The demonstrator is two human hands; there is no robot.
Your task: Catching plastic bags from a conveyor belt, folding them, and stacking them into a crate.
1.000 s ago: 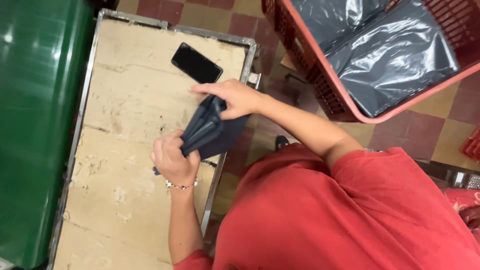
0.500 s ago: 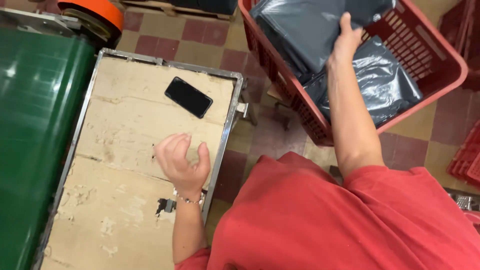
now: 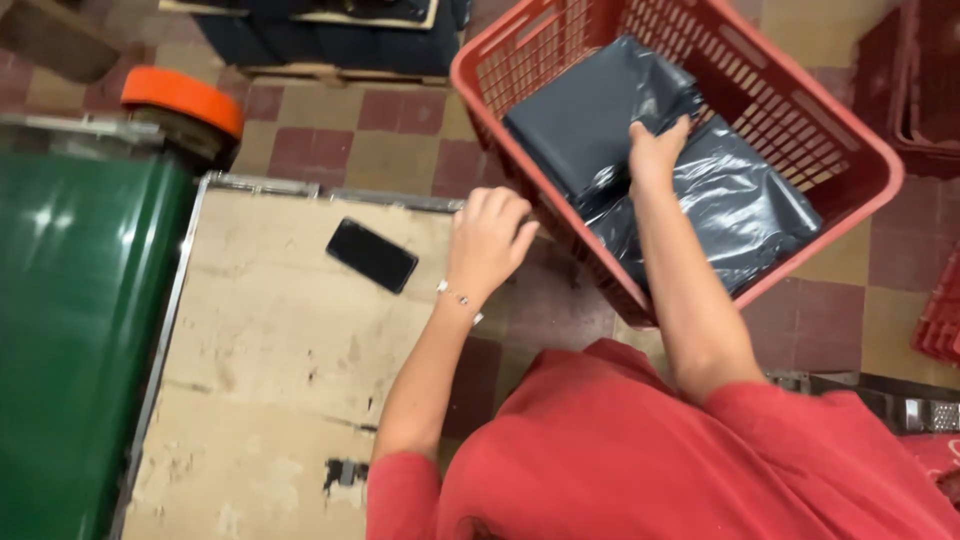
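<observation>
My right hand [image 3: 655,150] reaches into a red plastic basket [image 3: 785,110] and closes its fingers over the edge of a folded dark grey plastic package [image 3: 580,120]. That package lies on a glossier grey package [image 3: 745,200]. My left hand [image 3: 490,235] hovers over the right edge of a worn beige table [image 3: 270,350], close to the basket's near wall. Its fingers are loosely curled and it holds nothing. A black phone [image 3: 372,255] lies flat on the table to the left of that hand.
A green machine body [image 3: 70,330] with an orange round cap [image 3: 180,100] borders the table's left side. Dark bundles sit on a pallet [image 3: 320,40] at the top. More red crates [image 3: 935,70] stand at the right on the tiled floor.
The dark package left the table and went into the basket with my right hand. My left hand lifted off the table and moved right toward the basket. The view tilted up.
</observation>
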